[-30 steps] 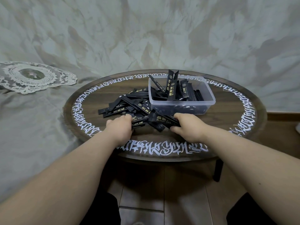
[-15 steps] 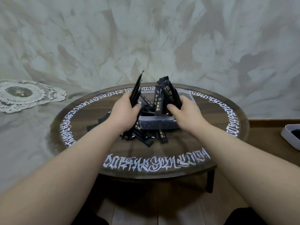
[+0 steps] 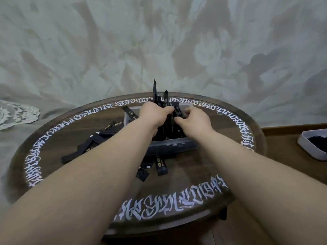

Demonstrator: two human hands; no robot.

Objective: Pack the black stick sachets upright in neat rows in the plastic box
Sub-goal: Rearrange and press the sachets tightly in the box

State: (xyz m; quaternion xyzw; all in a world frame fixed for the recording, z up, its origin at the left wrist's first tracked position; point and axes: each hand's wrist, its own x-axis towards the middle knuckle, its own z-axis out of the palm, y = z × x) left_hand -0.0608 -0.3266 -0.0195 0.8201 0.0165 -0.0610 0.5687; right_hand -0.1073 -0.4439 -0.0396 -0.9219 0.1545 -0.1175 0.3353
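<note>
- The left grip [image 3: 153, 114] is grasping a bundle of black stick sachets [image 3: 160, 99], which stand upright above it, over the plastic box [image 3: 174, 145].
- The right grip [image 3: 193, 119], just beside, pinches other sachets in the box.
- Loose sachets [image 3: 92, 145] lie on the counter [image 3: 221, 138], below and left of both grips.

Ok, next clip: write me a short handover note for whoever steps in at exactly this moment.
Left hand grips a bunch of upright black sachets over the plastic box.
Right hand pinches more sachets beside them, over the box.
Done: some sachets are in the box, one leaning over its left rim; rows not visible.
Left: a loose pile lies on the round table left of the box, a few more in front. Stand all in rows.
</note>
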